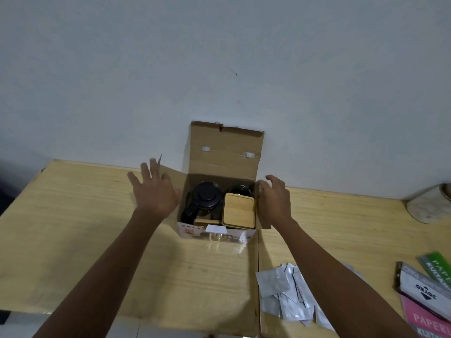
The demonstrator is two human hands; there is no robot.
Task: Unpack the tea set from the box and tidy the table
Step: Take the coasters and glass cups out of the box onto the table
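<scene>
Looking down from the head camera, I see an open cardboard box [219, 206] standing on the wooden worktop [73, 215] against the pale wall [219, 57], its back lid flap [225, 150] upright. Inside the box, on the left, sits a glass teapot with a black lid [206, 197]; on the right lies a square bamboo tray [239, 211], with a dark round glass piece [240, 190] behind it that I cannot identify. My left hand [156, 191] hovers flat over the box's left side flap, grip wide, fingers spread, holding nothing. My right hand [274, 197] rests at the box's right flap with fingers curled onto the cardboard edge; I cannot tell whether it truly pinches the flap. Near my right forearm, a scatter of silver foil sachets [288, 293] lies on the worktop. Further right sit paper pad packs [424, 296], and a pale round container [429, 203] stands at the far right edge.
</scene>
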